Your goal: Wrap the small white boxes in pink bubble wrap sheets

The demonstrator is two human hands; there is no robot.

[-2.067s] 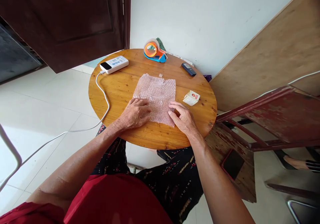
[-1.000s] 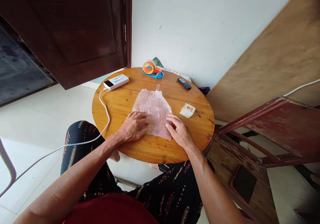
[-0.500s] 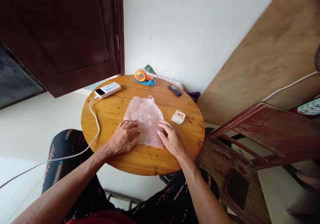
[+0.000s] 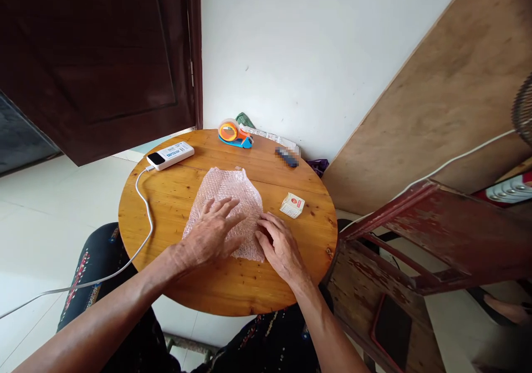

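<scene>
A sheet of pinkish, clear bubble wrap (image 4: 233, 187) lies flat on the round wooden table (image 4: 199, 292). Over its lower left part my left hand (image 4: 211, 234) is stretched out, fingers spread and nothing in them; whether it touches the wrap I cannot tell. At the wrap's right edge rests my right hand (image 4: 282, 245), with fingers extended and thumb apart. A small cream-coloured box (image 4: 292, 205) with a red mark stands just beyond the right hand.
A blue and orange tape dispenser (image 4: 235, 134) sits at the table's back edge, near a blurred dark object (image 4: 286, 157). On the left lies a white device (image 4: 171, 156) with a cable (image 4: 152, 226) running off the table. A wooden chair (image 4: 361, 267) stands at the right.
My left hand has moved from the wrap's left edge inward over it, its fingers spreading. More of the wrap's lower left side now shows. My right hand stays at the right edge.
</scene>
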